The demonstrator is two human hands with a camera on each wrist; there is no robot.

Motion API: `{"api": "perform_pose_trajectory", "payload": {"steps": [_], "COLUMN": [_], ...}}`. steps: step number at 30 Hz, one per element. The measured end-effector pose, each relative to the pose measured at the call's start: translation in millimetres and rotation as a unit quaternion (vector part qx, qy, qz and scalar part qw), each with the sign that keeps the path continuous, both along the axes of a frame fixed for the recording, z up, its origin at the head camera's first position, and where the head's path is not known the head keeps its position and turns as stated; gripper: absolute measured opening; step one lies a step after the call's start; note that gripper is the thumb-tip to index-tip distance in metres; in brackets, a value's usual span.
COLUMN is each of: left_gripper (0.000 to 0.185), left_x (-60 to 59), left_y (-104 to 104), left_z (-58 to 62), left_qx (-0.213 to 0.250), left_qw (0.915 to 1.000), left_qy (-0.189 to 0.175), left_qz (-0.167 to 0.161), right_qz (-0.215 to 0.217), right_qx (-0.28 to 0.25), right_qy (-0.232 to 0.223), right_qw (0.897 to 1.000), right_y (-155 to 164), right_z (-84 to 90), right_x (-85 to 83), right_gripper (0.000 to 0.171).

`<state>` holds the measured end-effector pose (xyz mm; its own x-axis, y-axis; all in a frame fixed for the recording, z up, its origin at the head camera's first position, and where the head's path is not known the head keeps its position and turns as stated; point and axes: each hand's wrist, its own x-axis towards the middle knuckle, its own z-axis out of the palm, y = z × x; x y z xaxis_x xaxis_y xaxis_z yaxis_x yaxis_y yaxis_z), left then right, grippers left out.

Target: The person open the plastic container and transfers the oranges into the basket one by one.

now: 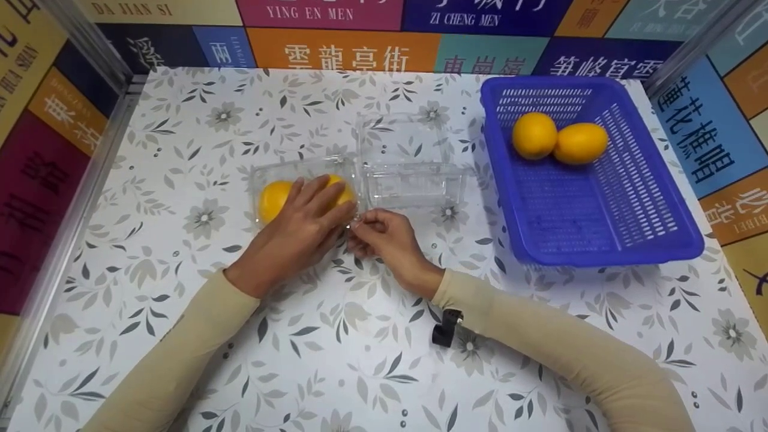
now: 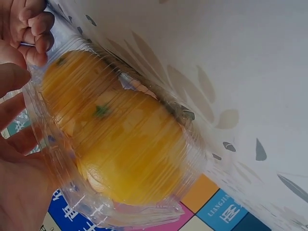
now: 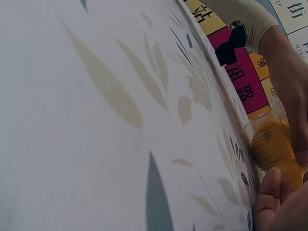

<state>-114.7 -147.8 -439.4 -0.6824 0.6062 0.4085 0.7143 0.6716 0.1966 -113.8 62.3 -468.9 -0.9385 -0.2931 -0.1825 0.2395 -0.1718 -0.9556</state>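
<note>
Two yellow-orange fruits with green stem ends, probably oranges (image 1: pixel 275 201), lie inside a clear plastic clamshell box (image 1: pixel 309 167) at the centre left in the head view. My left hand (image 1: pixel 294 231) rests over the top of this box, its fingers extended across the lid. At the box's near right corner, my right hand (image 1: pixel 390 243) pinches the clear edge between thumb and fingers. Through the box wall, the left wrist view shows the oranges (image 2: pixel 139 149) side by side. Part of the right hand (image 3: pixel 284 207) and the box appear at the right wrist view's edge.
A second clear clamshell box (image 1: pixel 414 186) stands with its lid raised, just beyond my right hand. A purple-blue plastic basket (image 1: pixel 591 255) at the right holds two more oranges (image 1: pixel 534 135). Lettered panels (image 1: pixel 348 51) border the flower-patterned table (image 1: pixel 336 348).
</note>
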Motion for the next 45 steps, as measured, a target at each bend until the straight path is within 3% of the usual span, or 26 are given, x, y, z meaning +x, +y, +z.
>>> {"api": "perform_pose_trajectory", "payload": {"steps": [20, 31, 38, 45], "left_gripper": [0.023, 0.021, 0.022, 0.028], "left_x": [1.7, 2.1, 1.7, 1.9], "left_y": [2.0, 9.3, 16.4, 19.8], "left_z": [3.0, 7.7, 10.1, 10.2], "left_qx": [0.003, -0.028, -0.063, -0.056], "left_qw": [0.9999, 0.9993, 0.9963, 0.9962], "left_qy": [-0.009, 0.008, 0.045, 0.057], "left_qz": [0.003, 0.026, 0.038, 0.035], "right_qz": [-0.043, -0.037, -0.033, -0.029], "right_qx": [-0.019, -0.001, -0.008, -0.013], "right_qy": [0.009, 0.015, 0.015, 0.023], "right_qw": [0.999, 0.999, 0.999, 0.999], "right_y": [-9.7, -9.1, -9.0, -7.0], "right_z": [-2.4, -1.9, -3.4, -5.2], "right_x": [8.1, 5.6, 5.4, 4.8], "right_gripper": [0.009, 0.014, 0.014, 0.014]}}
